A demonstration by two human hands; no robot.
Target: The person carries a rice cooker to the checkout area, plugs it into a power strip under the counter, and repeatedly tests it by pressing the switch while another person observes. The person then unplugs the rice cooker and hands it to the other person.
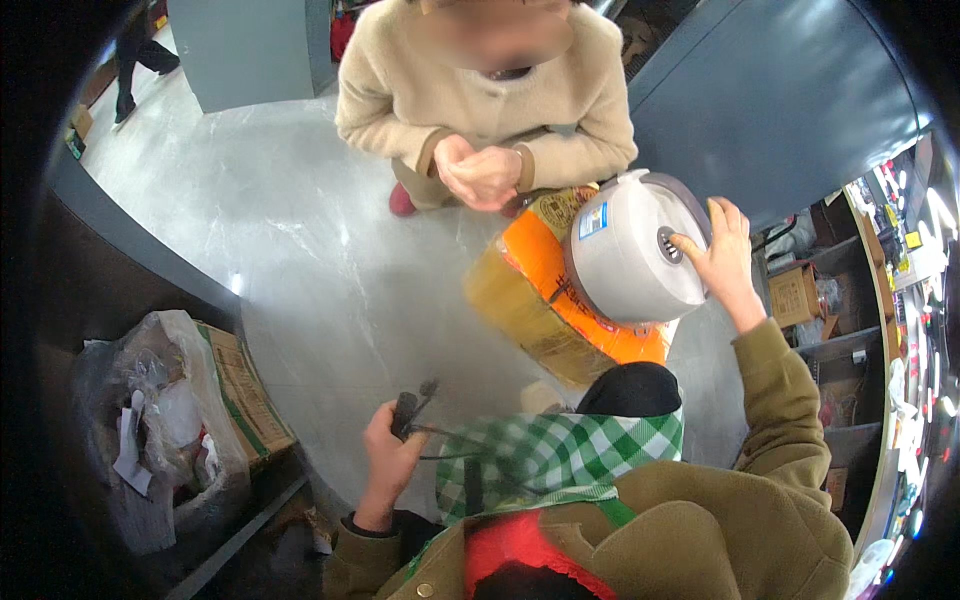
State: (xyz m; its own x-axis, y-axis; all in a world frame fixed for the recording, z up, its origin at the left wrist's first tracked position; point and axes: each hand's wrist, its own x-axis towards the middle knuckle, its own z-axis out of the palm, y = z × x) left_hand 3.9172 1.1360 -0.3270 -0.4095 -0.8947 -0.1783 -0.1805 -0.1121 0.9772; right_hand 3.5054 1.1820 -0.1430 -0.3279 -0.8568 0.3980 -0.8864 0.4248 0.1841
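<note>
A white rice cooker [637, 255] with a dark handle rests on a large orange-and-clear plastic-wrapped package [555, 292]. My right hand [724, 259] is on the cooker's lid, its thumb at the round steam vent and its fingers by the handle. Lower left, my left hand [394, 450] grips a black power cord [405, 412], whose loose part is blurred over a green-and-white checked apron [555, 457]. Whether the cord is joined to the cooker cannot be seen.
Facing me stands a person in a beige top [487, 97], hands together near the package. At left, a clear plastic bag [172, 420] of waste leans by a cardboard box [244, 390]. Shelves [840, 337] with boxes line the right. Another person's legs [139, 67] show far off.
</note>
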